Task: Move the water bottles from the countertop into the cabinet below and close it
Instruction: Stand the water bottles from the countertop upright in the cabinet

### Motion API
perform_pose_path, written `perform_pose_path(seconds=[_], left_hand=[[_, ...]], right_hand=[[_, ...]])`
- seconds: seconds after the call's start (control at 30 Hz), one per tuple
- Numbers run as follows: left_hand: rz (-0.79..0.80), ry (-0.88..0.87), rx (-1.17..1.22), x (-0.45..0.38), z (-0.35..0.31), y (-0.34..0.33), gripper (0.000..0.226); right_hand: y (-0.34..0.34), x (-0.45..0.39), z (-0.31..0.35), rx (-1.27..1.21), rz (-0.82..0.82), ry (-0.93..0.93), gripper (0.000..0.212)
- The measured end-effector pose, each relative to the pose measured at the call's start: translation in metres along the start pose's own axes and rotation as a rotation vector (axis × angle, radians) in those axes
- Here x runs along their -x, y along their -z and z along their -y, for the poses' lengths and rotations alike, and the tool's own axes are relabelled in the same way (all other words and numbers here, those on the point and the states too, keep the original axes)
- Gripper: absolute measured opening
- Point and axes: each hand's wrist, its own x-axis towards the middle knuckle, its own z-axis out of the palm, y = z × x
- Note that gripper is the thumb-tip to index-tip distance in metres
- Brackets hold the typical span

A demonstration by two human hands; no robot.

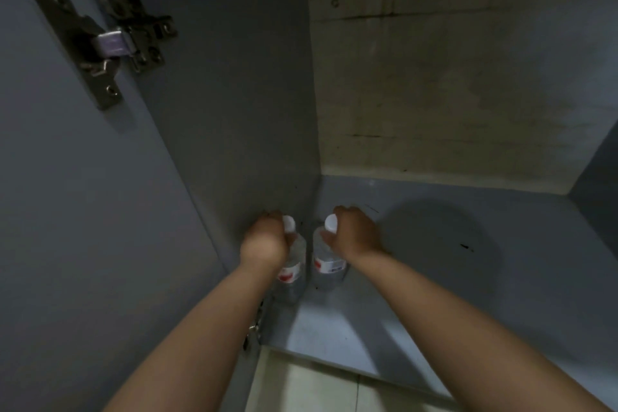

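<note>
Left hand: the left hand [266, 237] reaches deep into the cabinet and grips the neck of the left bottle [291, 273], fingers curled round it just under the white cap [289, 223].
Right hand: the right hand [351, 232] grips the neck of the right bottle [329, 264] the same way — thumb and fingers wrapped beside its white cap [331, 222].
Hands together: the two hands sit side by side, near each other but not touching, each clamped on its own bottle.
Left bottle: clear plastic with a red-and-white label, upright on the cabinet floor [418, 264], close against the left side wall [254, 110]; whether it touches the wall cannot be told.
Right bottle: clear, with a similar label, upright on the same floor just beside the left bottle, a narrow gap between them.
Place on the floor: both bottles stand along the floor's left edge, about midway between the front edge and the back wall [451, 77].
Cabinet door: the door [83, 211] stands open at the left, its metal hinge [110, 40] fixed across door and side wall.
Cabinet: grey panels inside, the back wall bare and rough — stained in places.
Floor outside: pale tiles [317, 388] show below the front edge of the cabinet floor.
</note>
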Motion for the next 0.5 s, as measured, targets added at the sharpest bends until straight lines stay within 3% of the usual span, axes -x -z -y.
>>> perform_pose_path(seconds=[0.13, 0.23, 0.5], left_hand=[[-0.083, 0.096, 0.034, 0.009, -0.003, -0.004, 0.055], [-0.054, 0.063, 0.021, 0.009, -0.001, 0.000, 0.047], [-0.020, 0.002, -0.020, 0.016, 0.004, 0.006, 0.038]], right_hand=[[0.016, 0.002, -0.011, 0.019, 0.115, 0.112, 0.035], [0.020, 0.003, -0.012, 0.020, 0.213, 0.182, 0.041], [0.006, 0.007, -0.002, 0.020, 0.157, 0.204, 0.046]])
